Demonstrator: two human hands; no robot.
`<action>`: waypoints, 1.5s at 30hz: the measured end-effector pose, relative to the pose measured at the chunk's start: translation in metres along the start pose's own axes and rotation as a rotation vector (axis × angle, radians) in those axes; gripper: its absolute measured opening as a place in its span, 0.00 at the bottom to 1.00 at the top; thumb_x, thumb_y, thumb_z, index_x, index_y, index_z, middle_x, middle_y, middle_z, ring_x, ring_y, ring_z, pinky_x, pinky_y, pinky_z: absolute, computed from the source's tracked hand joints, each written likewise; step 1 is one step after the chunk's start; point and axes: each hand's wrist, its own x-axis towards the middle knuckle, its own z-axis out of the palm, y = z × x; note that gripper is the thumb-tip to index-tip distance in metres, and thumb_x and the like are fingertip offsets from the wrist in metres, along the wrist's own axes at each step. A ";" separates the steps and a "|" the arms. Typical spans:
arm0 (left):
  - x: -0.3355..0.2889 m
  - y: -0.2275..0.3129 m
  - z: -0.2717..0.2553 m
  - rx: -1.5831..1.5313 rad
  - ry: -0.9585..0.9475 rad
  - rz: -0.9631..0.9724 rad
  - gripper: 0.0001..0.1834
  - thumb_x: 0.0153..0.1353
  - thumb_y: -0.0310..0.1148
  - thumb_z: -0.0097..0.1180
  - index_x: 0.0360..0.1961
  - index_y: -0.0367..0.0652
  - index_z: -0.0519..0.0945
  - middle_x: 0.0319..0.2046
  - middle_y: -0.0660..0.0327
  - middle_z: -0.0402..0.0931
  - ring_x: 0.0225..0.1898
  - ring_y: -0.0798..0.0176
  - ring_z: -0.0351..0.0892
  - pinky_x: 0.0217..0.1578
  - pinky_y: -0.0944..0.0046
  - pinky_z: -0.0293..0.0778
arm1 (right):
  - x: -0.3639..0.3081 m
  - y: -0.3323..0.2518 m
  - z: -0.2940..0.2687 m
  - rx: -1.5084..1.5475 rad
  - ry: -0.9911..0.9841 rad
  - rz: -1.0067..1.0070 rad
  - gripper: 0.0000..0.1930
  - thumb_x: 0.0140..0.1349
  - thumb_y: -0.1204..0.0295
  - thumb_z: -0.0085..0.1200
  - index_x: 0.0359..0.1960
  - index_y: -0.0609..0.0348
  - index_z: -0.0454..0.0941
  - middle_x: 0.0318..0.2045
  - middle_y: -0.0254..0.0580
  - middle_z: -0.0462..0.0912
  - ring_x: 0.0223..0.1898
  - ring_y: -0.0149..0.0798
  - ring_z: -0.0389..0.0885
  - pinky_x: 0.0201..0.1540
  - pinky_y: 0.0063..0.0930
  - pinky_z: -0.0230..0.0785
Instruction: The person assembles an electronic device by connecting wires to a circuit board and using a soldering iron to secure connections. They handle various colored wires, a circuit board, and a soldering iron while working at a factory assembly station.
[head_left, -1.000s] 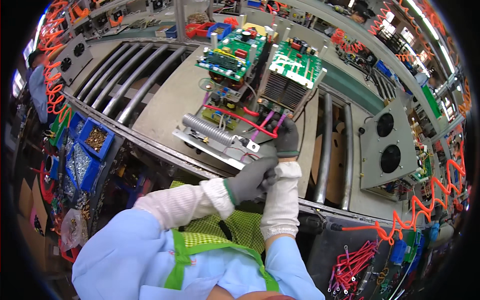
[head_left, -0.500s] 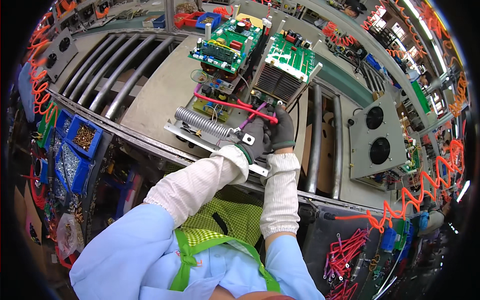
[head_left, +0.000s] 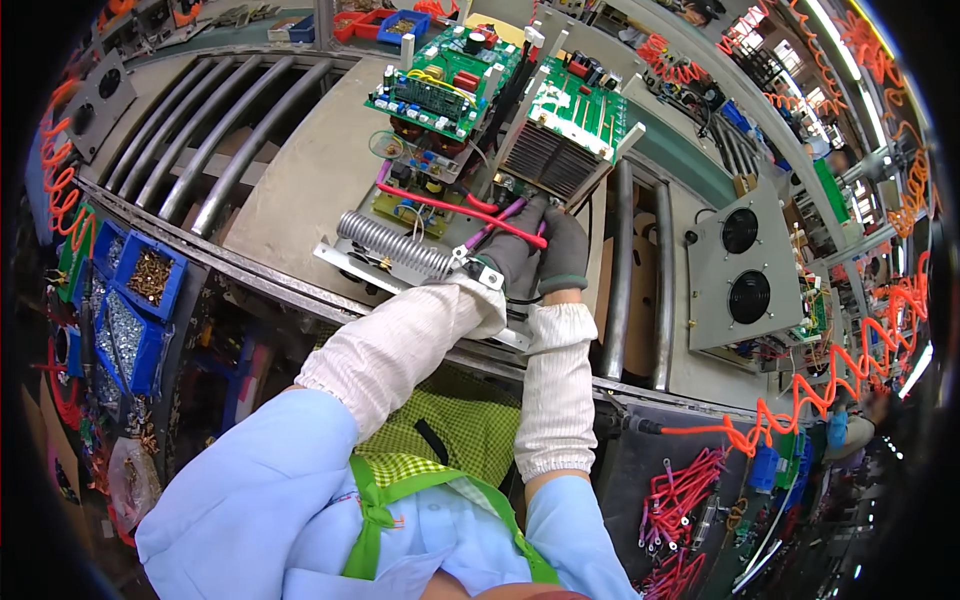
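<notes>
Both hands wear dark grey gloves and meet at the lower front of a finned heat sink (head_left: 550, 160). My left hand (head_left: 512, 255) reaches in with bent fingers beside red cables (head_left: 450, 205) that have purple ends. My right hand (head_left: 566, 252) is pressed against it on the right, its fingers curled at the heat sink's foot. Whatever the fingertips grip there is hidden. A green circuit board (head_left: 575, 105) tops the heat sink; another green board (head_left: 432, 95) stands to its left. A silver coil (head_left: 390, 243) lies along the unit's near edge, left of my left wrist.
Metal rollers (head_left: 235, 150) run left of the unit, and more rollers (head_left: 618, 270) lie right of it. A grey panel with two fans (head_left: 715, 290) stands further right. Blue bins (head_left: 150, 275) hold screws at left. Spare red cables (head_left: 680, 500) lie at lower right, beneath an orange coiled hose (head_left: 800, 410).
My left hand has pushed slightly further in toward the heat sink's foot. My right hand stays close against it. The whole view has shifted a little, moving the scene left.
</notes>
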 end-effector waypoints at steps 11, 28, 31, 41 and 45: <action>0.000 0.018 0.003 -0.111 -0.056 -0.168 0.16 0.58 0.50 0.55 0.26 0.51 0.78 0.21 0.68 0.73 0.20 0.72 0.68 0.22 0.72 0.64 | 0.004 -0.011 -0.004 -0.069 0.013 0.205 0.15 0.56 0.67 0.54 0.36 0.71 0.77 0.24 0.38 0.77 0.23 0.29 0.72 0.25 0.24 0.64; 0.051 -0.030 -0.023 0.026 -0.326 0.251 0.12 0.53 0.34 0.61 0.36 0.48 0.71 0.28 0.62 0.73 0.30 0.63 0.75 0.29 0.63 0.74 | -0.047 -0.028 -0.026 -0.519 0.104 -0.338 0.13 0.58 0.73 0.55 0.43 0.67 0.76 0.33 0.42 0.78 0.32 0.33 0.79 0.36 0.25 0.72; 0.011 0.008 0.004 -0.126 -0.235 -0.071 0.11 0.56 0.39 0.59 0.34 0.47 0.72 0.27 0.62 0.73 0.29 0.62 0.76 0.29 0.62 0.75 | -0.043 -0.014 -0.038 -0.712 0.089 -0.503 0.11 0.55 0.73 0.57 0.40 0.61 0.80 0.41 0.48 0.77 0.35 0.41 0.80 0.41 0.32 0.72; 0.024 -0.003 -0.015 0.080 -0.211 -0.017 0.15 0.58 0.47 0.57 0.26 0.48 0.75 0.21 0.63 0.70 0.24 0.68 0.68 0.27 0.66 0.68 | -0.041 -0.029 -0.017 -0.818 -0.044 -0.342 0.15 0.51 0.73 0.60 0.42 0.56 0.81 0.45 0.49 0.75 0.35 0.41 0.80 0.44 0.35 0.72; 0.006 0.011 0.000 -0.106 -0.163 -0.215 0.14 0.60 0.46 0.55 0.25 0.49 0.75 0.21 0.62 0.70 0.24 0.68 0.69 0.28 0.66 0.68 | -0.036 -0.017 -0.018 -1.058 0.027 -0.408 0.14 0.50 0.73 0.60 0.41 0.56 0.82 0.42 0.45 0.76 0.38 0.45 0.79 0.44 0.36 0.72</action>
